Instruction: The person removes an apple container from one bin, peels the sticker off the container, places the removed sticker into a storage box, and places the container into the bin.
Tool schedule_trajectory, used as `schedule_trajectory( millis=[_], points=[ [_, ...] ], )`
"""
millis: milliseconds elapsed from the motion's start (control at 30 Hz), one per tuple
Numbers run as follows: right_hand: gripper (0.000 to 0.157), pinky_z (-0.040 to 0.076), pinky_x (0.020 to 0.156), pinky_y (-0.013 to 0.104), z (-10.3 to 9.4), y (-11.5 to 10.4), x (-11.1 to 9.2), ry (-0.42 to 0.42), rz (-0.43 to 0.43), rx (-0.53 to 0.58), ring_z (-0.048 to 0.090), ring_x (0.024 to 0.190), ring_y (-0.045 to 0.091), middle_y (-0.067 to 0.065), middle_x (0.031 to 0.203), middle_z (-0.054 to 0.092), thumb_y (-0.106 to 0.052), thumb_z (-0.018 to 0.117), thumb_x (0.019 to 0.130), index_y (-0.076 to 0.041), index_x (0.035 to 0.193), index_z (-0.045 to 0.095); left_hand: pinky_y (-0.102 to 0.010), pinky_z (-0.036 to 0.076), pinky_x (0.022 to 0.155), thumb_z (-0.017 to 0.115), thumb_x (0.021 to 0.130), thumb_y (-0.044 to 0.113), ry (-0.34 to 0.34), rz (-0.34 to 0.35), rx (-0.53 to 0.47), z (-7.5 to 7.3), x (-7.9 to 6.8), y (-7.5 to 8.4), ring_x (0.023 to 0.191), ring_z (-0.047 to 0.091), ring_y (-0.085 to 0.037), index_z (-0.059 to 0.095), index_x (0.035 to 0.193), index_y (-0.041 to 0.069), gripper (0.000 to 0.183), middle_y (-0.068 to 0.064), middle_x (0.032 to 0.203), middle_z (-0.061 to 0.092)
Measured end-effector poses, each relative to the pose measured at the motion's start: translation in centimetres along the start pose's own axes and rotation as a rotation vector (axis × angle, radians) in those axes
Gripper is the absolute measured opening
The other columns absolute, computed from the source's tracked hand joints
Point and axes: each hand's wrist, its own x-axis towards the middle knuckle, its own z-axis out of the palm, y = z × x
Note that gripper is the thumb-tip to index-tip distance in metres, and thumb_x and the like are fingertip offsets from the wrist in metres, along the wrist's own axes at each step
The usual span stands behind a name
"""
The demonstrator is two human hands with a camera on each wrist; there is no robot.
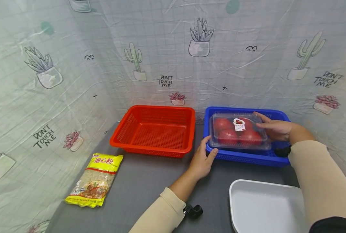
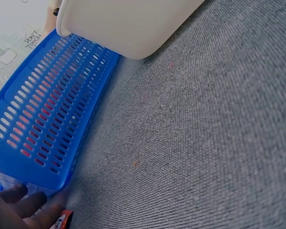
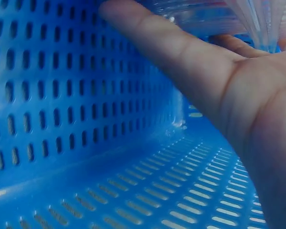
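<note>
Right hand (image 1: 273, 129) grips the right end of a clear plastic box (image 1: 234, 134), two fingers showing along its far right corner, while the left hand (image 1: 201, 160), thumb and forefinger spread apart, reaches the box's near left corner at the basket's rim; whether those fingertips touch plastic or rim cannot be told. Inside the box sit round red fruits (image 1: 227, 137), with a white label (image 1: 239, 125) stuck on the lid. Box and fruits are within the outline of the blue basket (image 1: 248, 157), the box's left end level with the left rim; the right wrist view shows it above the perforated floor, with the hand beneath its edge. Just left of the blue basket stands a red basket (image 1: 158, 137). Nearer the person, on the right, lies a white tray (image 1: 269, 207), partly behind the right sleeve (image 1: 311, 176). Farther left, a yellow-ended food bag (image 1: 94, 181) lies slanted on the grey cloth (image 1: 149, 181). Behind everything hangs a pale plant-printed sheet (image 1: 161, 29).
</note>
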Motion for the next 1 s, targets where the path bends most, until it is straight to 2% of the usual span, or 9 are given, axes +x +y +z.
schedule_trajectory(
  millis=[100, 233, 467, 533, 600, 700, 767, 867, 1000],
  points=[
    [0.086, 0.005, 0.111, 0.089, -0.02, -0.21, -0.18, -0.011, -0.030, 0.040, -0.022, 0.154, 0.057, 0.011, 0.169, -0.040, -0.029, 0.042, 0.116, -0.037, 0.164, -0.030, -0.057, 0.037, 0.121, 0.054, 0.110, 0.049, 0.004, -0.002, -0.008, -0.08, 0.00, 0.04, 0.146, 0.049, -0.035, 0.032, 0.166, 0.025, 0.065, -0.017, 0.162, 0.047],
    [0.083, 0.004, 0.110, 0.089, -0.02, -0.47, -0.43, 0.000, -0.060, 0.055, -0.021, 0.154, 0.057, 0.012, 0.170, -0.038, -0.030, 0.040, 0.117, -0.037, 0.165, -0.028, -0.057, 0.036, 0.122, 0.054, 0.110, 0.047, -0.001, 0.001, -0.014, -0.13, 0.09, 0.07, 0.147, 0.048, -0.035, 0.031, 0.166, 0.025, 0.064, -0.016, 0.163, 0.047],
    [0.080, 0.007, 0.116, 0.083, -0.04, -0.75, 0.00, 0.050, -0.109, 0.051, -0.009, 0.157, 0.054, 0.018, 0.174, -0.019, -0.035, 0.040, 0.116, -0.031, 0.169, -0.020, -0.059, 0.035, 0.122, 0.055, 0.111, 0.040, 0.005, -0.001, -0.025, -0.23, 0.26, 0.08, 0.149, 0.047, -0.036, 0.031, 0.166, 0.025, 0.062, -0.016, 0.164, 0.045],
    [0.081, 0.011, 0.116, 0.083, -0.09, -0.73, 0.05, 0.065, -0.110, 0.051, -0.004, 0.157, 0.053, 0.019, 0.174, -0.015, -0.037, 0.041, 0.115, -0.030, 0.169, -0.019, -0.058, 0.035, 0.122, 0.055, 0.111, 0.041, 0.005, 0.003, -0.024, -0.25, 0.28, 0.09, 0.149, 0.047, -0.036, 0.031, 0.166, 0.025, 0.062, -0.017, 0.164, 0.046],
    [0.082, 0.023, 0.117, 0.080, -0.09, -0.71, 0.02, 0.082, -0.106, 0.054, 0.005, 0.156, 0.052, 0.020, 0.174, -0.009, -0.038, 0.043, 0.114, -0.029, 0.170, -0.016, -0.058, 0.035, 0.122, 0.056, 0.111, 0.040, 0.005, 0.011, -0.027, -0.25, 0.27, 0.11, 0.149, 0.047, -0.035, 0.032, 0.165, 0.023, 0.061, -0.017, 0.163, 0.046],
    [0.079, 0.044, 0.110, 0.069, -0.10, -0.66, -0.06, 0.120, -0.102, 0.053, 0.027, 0.147, 0.046, 0.022, 0.171, 0.003, -0.038, 0.044, 0.112, -0.029, 0.170, -0.008, -0.057, 0.035, 0.123, 0.056, 0.111, 0.038, 0.004, 0.019, -0.039, -0.16, 0.24, 0.12, 0.149, 0.047, -0.035, 0.034, 0.164, 0.021, 0.060, -0.017, 0.163, 0.046],
    [0.075, 0.053, 0.103, 0.060, -0.09, -0.68, -0.09, 0.147, -0.104, 0.052, 0.042, 0.137, 0.038, 0.021, 0.166, 0.013, -0.037, 0.045, 0.111, -0.029, 0.169, -0.001, -0.058, 0.035, 0.122, 0.056, 0.111, 0.037, 0.004, 0.019, -0.050, -0.13, 0.20, 0.14, 0.149, 0.047, -0.036, 0.034, 0.164, 0.021, 0.059, -0.018, 0.162, 0.046],
    [0.071, 0.058, 0.097, 0.054, -0.10, -0.72, -0.10, 0.180, -0.112, 0.047, 0.056, 0.123, 0.027, 0.018, 0.163, 0.019, -0.037, 0.046, 0.110, -0.029, 0.167, 0.004, -0.060, 0.036, 0.121, 0.057, 0.111, 0.036, 0.011, 0.025, -0.066, -0.10, 0.15, 0.12, 0.147, 0.048, -0.037, 0.035, 0.163, 0.020, 0.059, -0.019, 0.161, 0.048],
    [0.072, 0.059, 0.095, 0.050, -0.30, -0.81, -0.24, 0.216, -0.116, 0.031, 0.061, 0.116, 0.021, 0.020, 0.167, 0.016, -0.041, 0.048, 0.109, -0.031, 0.167, 0.005, -0.060, 0.037, 0.120, 0.057, 0.111, 0.038, 0.022, 0.024, -0.083, -0.03, 0.09, 0.12, 0.146, 0.049, -0.038, 0.037, 0.163, 0.020, 0.058, -0.020, 0.159, 0.050]
  ],
)
